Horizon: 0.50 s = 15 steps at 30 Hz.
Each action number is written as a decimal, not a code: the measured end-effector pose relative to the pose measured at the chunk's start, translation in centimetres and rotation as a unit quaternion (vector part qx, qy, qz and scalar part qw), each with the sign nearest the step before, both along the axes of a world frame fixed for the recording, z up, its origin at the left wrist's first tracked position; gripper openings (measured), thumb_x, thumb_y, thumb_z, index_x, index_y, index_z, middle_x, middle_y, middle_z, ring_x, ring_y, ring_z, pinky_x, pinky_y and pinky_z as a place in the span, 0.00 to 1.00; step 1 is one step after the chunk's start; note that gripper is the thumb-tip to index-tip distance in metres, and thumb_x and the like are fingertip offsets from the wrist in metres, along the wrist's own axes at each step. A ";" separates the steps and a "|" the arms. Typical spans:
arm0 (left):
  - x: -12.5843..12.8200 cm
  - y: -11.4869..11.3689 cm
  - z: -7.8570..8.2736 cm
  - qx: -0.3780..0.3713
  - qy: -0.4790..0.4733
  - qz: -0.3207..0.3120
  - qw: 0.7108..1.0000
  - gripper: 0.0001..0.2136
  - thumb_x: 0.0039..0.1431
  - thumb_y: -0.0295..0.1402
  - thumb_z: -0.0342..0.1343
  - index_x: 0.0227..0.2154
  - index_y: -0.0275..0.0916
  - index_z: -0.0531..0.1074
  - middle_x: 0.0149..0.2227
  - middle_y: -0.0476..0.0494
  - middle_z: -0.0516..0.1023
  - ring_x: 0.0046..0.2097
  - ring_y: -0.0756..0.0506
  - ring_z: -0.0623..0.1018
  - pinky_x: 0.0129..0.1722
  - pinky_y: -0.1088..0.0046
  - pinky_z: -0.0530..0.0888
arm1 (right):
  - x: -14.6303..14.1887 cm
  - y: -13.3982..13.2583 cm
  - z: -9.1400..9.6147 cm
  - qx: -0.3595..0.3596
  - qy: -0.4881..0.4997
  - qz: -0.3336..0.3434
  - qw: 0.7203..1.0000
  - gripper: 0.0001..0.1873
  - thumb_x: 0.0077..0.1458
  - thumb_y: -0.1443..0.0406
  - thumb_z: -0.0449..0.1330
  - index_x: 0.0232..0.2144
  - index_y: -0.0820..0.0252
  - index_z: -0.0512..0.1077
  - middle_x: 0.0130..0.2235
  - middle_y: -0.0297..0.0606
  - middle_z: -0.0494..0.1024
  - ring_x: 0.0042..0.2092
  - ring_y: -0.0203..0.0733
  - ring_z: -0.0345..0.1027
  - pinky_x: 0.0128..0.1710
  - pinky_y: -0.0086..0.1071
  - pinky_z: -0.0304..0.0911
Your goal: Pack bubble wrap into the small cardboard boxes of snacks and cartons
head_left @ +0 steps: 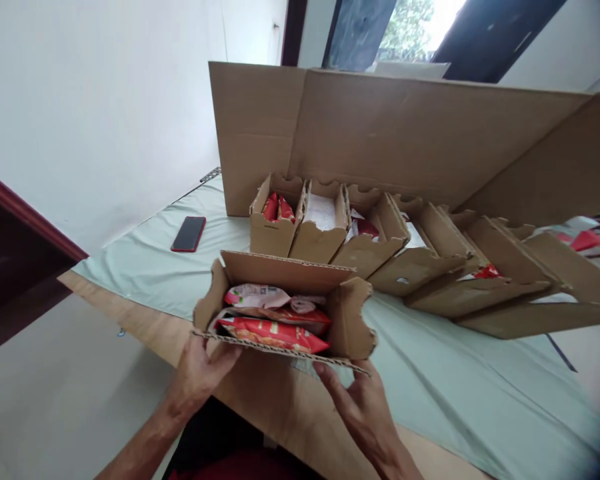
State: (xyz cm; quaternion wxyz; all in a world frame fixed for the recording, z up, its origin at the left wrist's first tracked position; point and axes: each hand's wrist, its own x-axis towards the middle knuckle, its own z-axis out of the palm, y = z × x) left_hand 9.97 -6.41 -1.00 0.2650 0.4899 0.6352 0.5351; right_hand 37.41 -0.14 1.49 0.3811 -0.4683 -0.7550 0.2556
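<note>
A small open cardboard box [285,273] sits at the near edge of the table, tipped toward me. Inside lie red and white snack packets [273,332]. My left hand [203,367] grips the box's near left corner, thumb on the front flap. My right hand [363,403] reaches under the box's near right corner, fingers curled against the bottom edge.
A row of several similar cardboard boxes [320,230], some with red packets, stands behind on the pale green cloth [455,393]. Large flat cardboard sheets [405,133] lean upright behind them. A phone in a red case [189,233] lies at the left.
</note>
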 end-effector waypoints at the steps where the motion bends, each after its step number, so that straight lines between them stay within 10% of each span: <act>1: -1.2 -0.1 0.2 0.007 -0.004 0.006 1.000 0.24 0.57 0.45 0.64 0.53 0.37 0.74 0.49 0.34 0.81 0.62 0.31 0.74 0.66 0.47 0.66 | -1.4 0.2 0.1 -0.008 0.012 0.025 1.000 0.30 0.63 0.51 0.60 0.62 0.59 0.67 0.58 0.50 0.77 0.58 0.58 0.72 0.56 0.49 0.70; 7: -5.4 -0.7 1.5 0.016 -0.025 0.067 0.997 0.30 0.56 0.45 0.65 0.58 0.36 0.68 0.57 0.32 0.77 0.64 0.31 0.72 0.67 0.49 0.65 | -6.6 2.0 -1.8 -0.056 0.057 0.123 0.989 0.33 0.64 0.55 0.58 0.68 0.57 0.58 0.64 0.51 0.70 0.59 0.56 0.70 0.59 0.51 0.68; 15: -6.5 -2.5 -2.3 -0.042 -0.026 0.121 0.991 0.30 0.55 0.50 0.65 0.56 0.38 0.71 0.54 0.34 0.79 0.62 0.33 0.75 0.64 0.54 0.70 | -5.4 2.8 -4.1 -0.104 0.017 0.122 0.987 0.32 0.65 0.56 0.58 0.68 0.52 0.57 0.65 0.51 0.68 0.53 0.51 0.74 0.51 0.45 0.73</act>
